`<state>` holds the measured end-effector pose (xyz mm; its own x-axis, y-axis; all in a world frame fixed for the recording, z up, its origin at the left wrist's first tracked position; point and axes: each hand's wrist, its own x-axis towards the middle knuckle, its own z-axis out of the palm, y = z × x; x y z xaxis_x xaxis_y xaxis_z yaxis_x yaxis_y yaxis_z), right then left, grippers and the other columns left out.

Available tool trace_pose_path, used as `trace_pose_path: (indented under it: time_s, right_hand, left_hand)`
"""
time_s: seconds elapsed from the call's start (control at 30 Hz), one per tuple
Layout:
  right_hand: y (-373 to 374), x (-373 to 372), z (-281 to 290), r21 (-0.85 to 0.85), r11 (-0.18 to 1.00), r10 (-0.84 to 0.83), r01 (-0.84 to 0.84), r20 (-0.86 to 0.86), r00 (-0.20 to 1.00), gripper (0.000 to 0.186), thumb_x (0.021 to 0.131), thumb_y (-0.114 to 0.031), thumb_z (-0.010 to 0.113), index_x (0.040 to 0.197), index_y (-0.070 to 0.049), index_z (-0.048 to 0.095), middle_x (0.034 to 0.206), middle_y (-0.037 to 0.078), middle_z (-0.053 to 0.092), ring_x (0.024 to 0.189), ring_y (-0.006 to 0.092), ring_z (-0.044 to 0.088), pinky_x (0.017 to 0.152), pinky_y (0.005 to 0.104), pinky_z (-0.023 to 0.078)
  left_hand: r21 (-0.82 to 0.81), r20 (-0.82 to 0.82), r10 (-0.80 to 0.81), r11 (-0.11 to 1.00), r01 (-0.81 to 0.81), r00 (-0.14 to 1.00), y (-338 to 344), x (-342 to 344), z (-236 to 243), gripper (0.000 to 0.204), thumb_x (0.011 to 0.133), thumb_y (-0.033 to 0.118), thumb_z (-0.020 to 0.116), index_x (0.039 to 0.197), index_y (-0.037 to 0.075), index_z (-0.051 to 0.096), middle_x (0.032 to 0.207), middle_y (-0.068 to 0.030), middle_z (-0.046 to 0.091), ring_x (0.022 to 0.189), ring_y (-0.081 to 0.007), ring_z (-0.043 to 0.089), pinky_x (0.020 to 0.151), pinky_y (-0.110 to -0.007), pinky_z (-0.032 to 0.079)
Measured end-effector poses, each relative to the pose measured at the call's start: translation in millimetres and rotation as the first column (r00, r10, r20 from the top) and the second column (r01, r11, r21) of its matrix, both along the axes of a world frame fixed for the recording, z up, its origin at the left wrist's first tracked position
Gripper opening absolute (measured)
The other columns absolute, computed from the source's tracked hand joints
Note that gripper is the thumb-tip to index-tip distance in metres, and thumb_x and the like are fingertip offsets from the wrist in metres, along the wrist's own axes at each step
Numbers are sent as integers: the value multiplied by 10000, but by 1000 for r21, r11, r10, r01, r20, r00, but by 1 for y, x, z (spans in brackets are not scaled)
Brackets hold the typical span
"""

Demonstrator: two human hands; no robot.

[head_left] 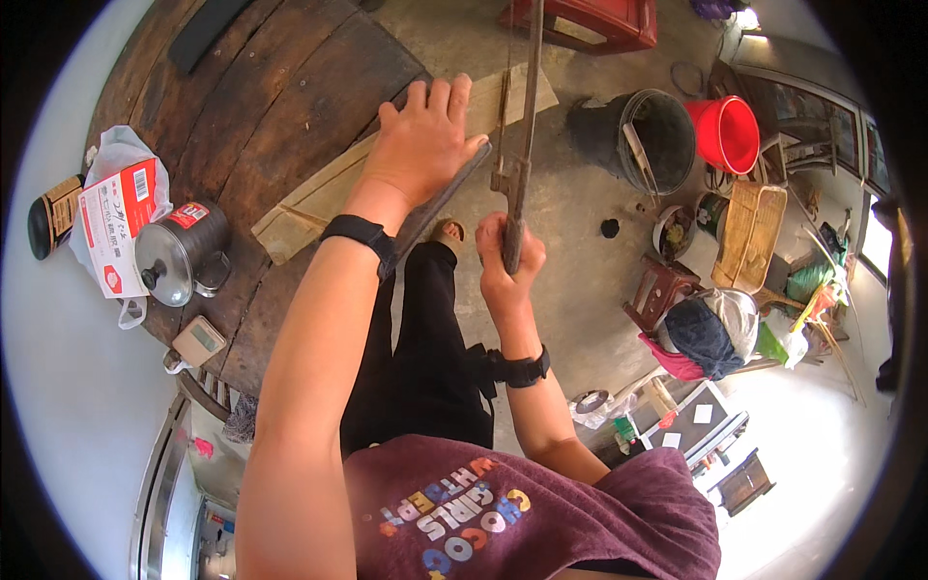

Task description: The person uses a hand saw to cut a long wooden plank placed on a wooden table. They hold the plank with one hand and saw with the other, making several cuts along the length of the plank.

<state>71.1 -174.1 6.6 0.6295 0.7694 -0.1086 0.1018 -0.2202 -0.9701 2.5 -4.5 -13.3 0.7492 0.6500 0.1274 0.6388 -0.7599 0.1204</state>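
My left hand (420, 140) presses on a pale wooden plank (309, 188) lying across the round dark wooden table (242, 97), its fingers curled and its thumb over a dark wooden edge beside it. My right hand (510, 251) is closed around the handle of a long, narrow-framed saw (525, 145). The saw stands just right of my left hand, where its thin blade meets the plank's far part; the exact contact is too small to tell.
A metal pot (179, 251), red-white box (116, 232) and small scale (200, 338) sit on the table. Black bucket (657, 135), red bucket (725, 130), red stool (599, 19) and yellowish basket (749, 237) stand on the concrete floor (599, 290), with cluttered household items at right.
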Motion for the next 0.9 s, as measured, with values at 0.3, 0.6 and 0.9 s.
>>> trace_pose_path:
  time_s: [0.3, 0.6, 0.9]
  right_hand:
    - [-56, -44, -5, 18, 1000, -15, 16, -7, 1000, 134, 955, 38, 575, 821, 38, 577, 686, 48, 567, 607, 134, 533, 559, 273, 424]
    - [-151, -51, 18, -76, 991, 116, -108, 115, 986, 97, 827, 102, 580, 781, 18, 566, 664, 116, 559, 575, 232, 578, 554, 334, 463]
    - [-56, -3, -6, -124, 971, 225, -205, 177, 958, 101, 778, 86, 629, 770, -2, 580, 655, 135, 568, 555, 354, 587, 530, 368, 445]
  left_hand:
    - [0, -94, -2, 1000, 2, 996, 0, 0, 2, 729, 920, 511, 653, 1430, 40, 429, 1133, -65, 576, 1026, -235, 572, 685, -393, 526]
    - [-45, -59, 30, 998, -32, 998, 0, 0, 1, 688, 959, 490, 613, 1415, 5, 438, 1164, -104, 573, 1076, -257, 570, 719, -399, 545]
    - [-145, -48, 15, 989, -22, 999, 5, 1, 8, 714, 956, 476, 617, 1436, -14, 420, 1178, -114, 562, 1071, -254, 562, 762, -393, 511]
